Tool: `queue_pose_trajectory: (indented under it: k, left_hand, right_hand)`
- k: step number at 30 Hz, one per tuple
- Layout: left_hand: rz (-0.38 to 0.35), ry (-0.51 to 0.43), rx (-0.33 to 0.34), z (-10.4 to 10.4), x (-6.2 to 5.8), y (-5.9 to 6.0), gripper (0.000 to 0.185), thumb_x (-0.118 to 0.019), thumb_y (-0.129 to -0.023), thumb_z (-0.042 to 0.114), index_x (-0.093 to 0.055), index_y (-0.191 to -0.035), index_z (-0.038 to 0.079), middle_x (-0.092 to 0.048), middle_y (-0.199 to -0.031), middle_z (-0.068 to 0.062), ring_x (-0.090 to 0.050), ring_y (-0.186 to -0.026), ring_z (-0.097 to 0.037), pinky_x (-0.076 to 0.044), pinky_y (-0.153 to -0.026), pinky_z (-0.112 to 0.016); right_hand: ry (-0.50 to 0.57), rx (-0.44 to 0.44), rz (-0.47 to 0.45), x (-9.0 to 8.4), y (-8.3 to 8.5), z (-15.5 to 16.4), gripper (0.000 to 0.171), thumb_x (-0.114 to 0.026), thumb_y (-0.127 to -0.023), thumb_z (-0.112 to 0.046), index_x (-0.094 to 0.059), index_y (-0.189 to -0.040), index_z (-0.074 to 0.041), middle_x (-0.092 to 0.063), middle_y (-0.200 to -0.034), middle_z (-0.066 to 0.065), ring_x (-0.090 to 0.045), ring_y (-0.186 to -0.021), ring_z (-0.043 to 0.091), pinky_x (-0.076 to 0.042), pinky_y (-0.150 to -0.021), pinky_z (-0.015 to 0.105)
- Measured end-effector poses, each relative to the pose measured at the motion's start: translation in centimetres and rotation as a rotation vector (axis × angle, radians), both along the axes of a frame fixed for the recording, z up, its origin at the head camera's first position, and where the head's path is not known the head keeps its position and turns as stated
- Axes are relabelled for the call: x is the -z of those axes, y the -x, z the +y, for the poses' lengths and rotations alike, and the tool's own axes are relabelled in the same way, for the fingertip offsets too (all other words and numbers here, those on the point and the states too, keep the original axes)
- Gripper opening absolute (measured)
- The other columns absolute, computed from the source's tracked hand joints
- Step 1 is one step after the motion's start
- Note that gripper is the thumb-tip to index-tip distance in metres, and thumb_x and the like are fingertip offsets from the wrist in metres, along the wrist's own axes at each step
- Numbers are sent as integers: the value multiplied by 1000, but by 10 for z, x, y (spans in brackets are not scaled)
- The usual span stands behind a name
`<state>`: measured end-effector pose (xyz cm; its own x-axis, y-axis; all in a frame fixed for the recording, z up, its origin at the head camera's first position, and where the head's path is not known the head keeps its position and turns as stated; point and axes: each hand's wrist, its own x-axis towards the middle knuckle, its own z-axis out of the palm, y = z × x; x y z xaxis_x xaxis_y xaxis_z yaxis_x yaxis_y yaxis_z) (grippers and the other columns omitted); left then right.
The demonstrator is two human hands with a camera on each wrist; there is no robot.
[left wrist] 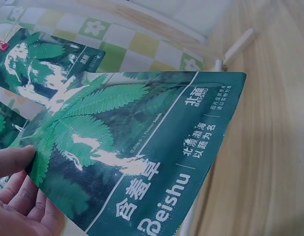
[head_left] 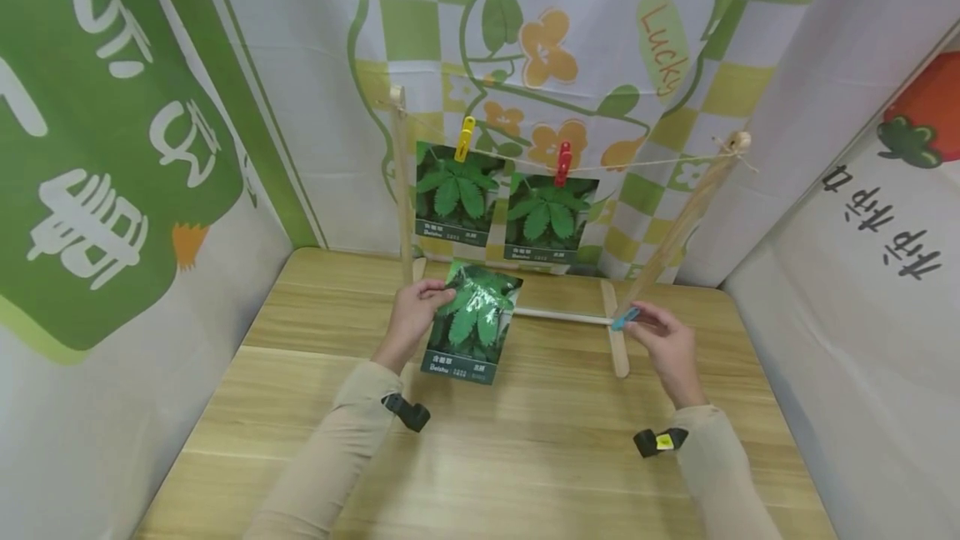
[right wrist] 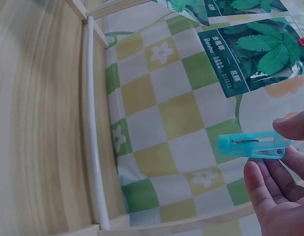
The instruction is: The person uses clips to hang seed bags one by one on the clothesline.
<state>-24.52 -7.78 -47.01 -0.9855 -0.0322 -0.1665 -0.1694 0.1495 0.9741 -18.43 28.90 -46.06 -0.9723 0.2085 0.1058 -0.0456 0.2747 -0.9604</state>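
Note:
My left hand (head_left: pixel 411 317) pinches a green seed packet (head_left: pixel 474 319) by its upper left edge, the leaf picture facing me. In the left wrist view the thumb lies on the packet's front (left wrist: pixel 137 142), the other fingers partly behind it. My right hand (head_left: pixel 670 350) pinches a light blue clothespin (right wrist: pixel 250 143) between thumb and fingers near the rack's right foot. Two similar seed packets hang from a thin string (head_left: pixel 645 163). A yellow clothespin (head_left: pixel 465 140) clips the left packet (head_left: pixel 457 198); a red clothespin (head_left: pixel 564 163) clips the right packet (head_left: pixel 551 219).
The string runs between a left wooden post (head_left: pixel 402 190) and a leaning right wooden post (head_left: pixel 682 223). A white rod (head_left: pixel 566 317) joins their feet low on the wooden table (head_left: pixel 562 457). A patterned curtain (head_left: pixel 300 65) stands behind, with printed cloth on both sides.

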Motion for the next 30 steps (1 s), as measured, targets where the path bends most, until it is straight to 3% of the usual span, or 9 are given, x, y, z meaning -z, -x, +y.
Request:
queue_pose_trajectory:
  k: [6,11,19,26,30]
  left_hand:
    - [35,0,4,2,-11,3,30,-68,-92,19,-65,-116,2,-70,-110,-15,-64,-98,-19,-50,-87,-28]
    - [30,4,9,3,-16,6,29,-67,-92,21,-65,-116,4,-70,-108,-12,-63,-96,-16,-49,-84,-28]
    - [58,-19,2,9,-24,6,29,-68,-92,19,-65,-115,2,-70,-104,-10,-63,-95,-16,-48,-85,-27]
    - [80,-43,18,16,-32,10,32,-68,-92,20,-64,-118,2,-69,-110,-14,-58,-87,-12,-42,-61,-20]
    - [98,-52,18,22,-38,13,32,-68,-92,19,-65,-118,2,-69,-113,-17,-61,-90,-15,-46,-66,-20]
  right_hand:
    - [21,-26,34,-11,7,-1,38,-72,-86,-4,-61,-121,8,-67,-94,-19,-65,-87,-3,-55,-79,13]
    - [-18,-20,71,-21,12,-1,41,-73,-86,-6,-61,-121,11,-66,-90,-21,-64,-84,-6,-54,-77,11]
    - [24,-2,161,-35,21,-1,39,-73,-83,2,-61,-118,14,-65,-87,-16,-64,-81,-4,-53,-74,10]
    - [56,-33,207,-45,23,-1,38,-73,-83,5,-61,-117,16,-68,-89,-13,-66,-81,-2,-55,-73,11]
    - [52,-37,202,-49,23,-1,38,-74,-83,2,-64,-118,10,-70,-92,-12,-66,-82,-1,-54,-75,11]
